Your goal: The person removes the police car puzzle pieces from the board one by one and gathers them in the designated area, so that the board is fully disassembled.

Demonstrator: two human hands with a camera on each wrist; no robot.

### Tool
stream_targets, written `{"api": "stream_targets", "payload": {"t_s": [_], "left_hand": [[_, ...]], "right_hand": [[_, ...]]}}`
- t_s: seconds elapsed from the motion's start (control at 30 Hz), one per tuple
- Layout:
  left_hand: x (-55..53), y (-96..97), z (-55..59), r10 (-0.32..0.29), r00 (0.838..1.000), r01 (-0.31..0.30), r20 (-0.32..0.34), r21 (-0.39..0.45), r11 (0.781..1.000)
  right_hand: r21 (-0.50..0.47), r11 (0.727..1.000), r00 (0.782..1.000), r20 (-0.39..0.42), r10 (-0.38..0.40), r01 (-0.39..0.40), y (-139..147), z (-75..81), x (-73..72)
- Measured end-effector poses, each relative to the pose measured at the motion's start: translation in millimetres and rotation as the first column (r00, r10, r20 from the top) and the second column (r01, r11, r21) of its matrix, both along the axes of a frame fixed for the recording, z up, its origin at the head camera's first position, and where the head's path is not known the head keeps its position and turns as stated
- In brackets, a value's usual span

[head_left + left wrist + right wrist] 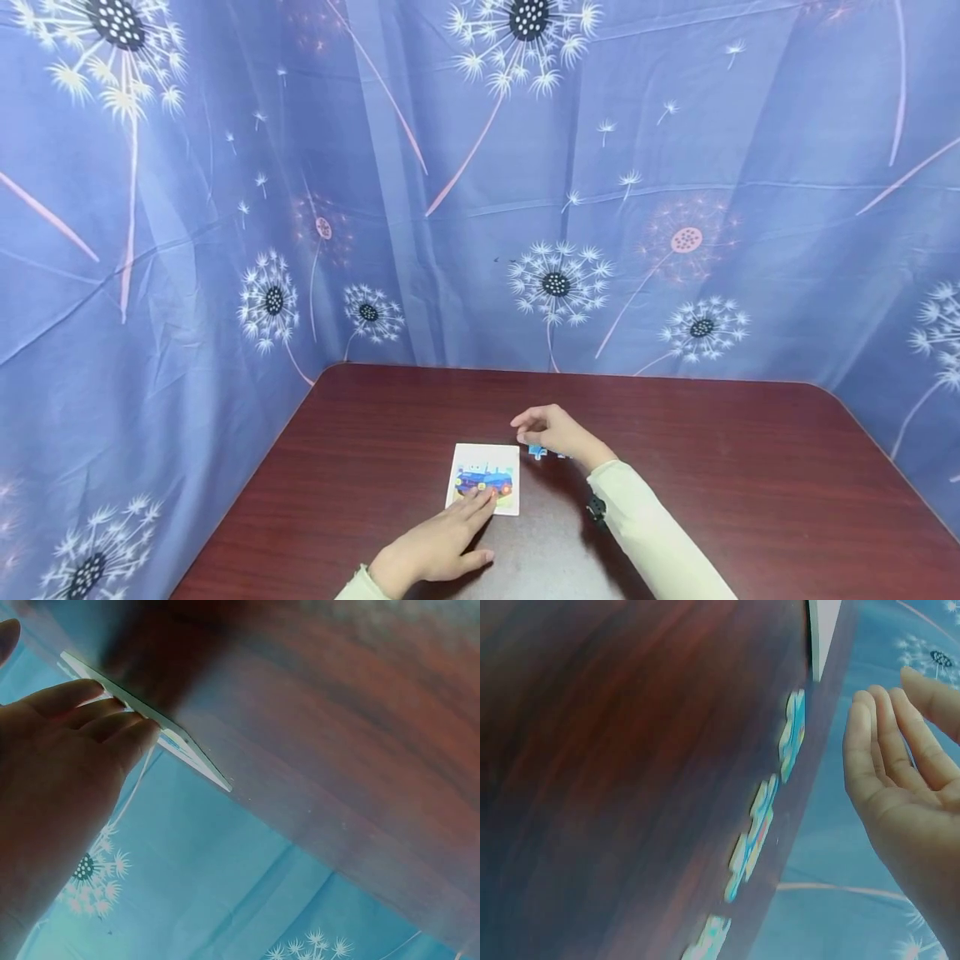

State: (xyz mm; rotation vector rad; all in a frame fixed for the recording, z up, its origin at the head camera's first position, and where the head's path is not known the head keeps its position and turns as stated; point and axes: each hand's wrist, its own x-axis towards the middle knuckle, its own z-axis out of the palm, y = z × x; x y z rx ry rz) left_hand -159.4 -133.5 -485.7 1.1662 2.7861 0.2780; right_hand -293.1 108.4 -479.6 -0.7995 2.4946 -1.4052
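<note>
A white-bordered puzzle board [487,455] with a blue vehicle picture lies flat on the table. My left hand [442,537] rests its straight fingertips on the board's lower edge, thumb spread to the side. In the left wrist view the fingers [79,712] reach over the near edge of the board [202,757]. To the right of the board, my right hand [558,435] hovers over a blue puzzle piece [537,451], partly covering the loose pieces. The right wrist view shows this hand [907,765] with loosely bent fingers and nothing between them, apart from the puzzle pieces [754,836].
A dark red-brown wooden table [375,425] carries everything. Blue curtains [465,292] with dandelion prints hang along its back and sides. Near the right wrist camera lies another puzzle piece [707,939], cut off by the frame. A black watch-like object [596,507] sits at the right sleeve.
</note>
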Motion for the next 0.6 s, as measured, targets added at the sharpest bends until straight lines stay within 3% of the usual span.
{"api": "stream_targets", "payload": {"t_s": [0.4, 0.6], "left_hand": [[-1.2, 0.3, 4.1, -0.009, 0.999, 0.008, 0.051, 0.009, 1.000], [-0.7, -0.1, 4.6, -0.016, 0.998, 0.015, 0.057, 0.016, 1.000]], "right_hand": [[-0.044, 0.994, 0.995, -0.004, 0.102, -0.102, -30.5, -1.8, 7.2], [-0.059, 0.988, 0.989, 0.035, 0.143, -0.141, -46.8, -3.1, 11.5]]}}
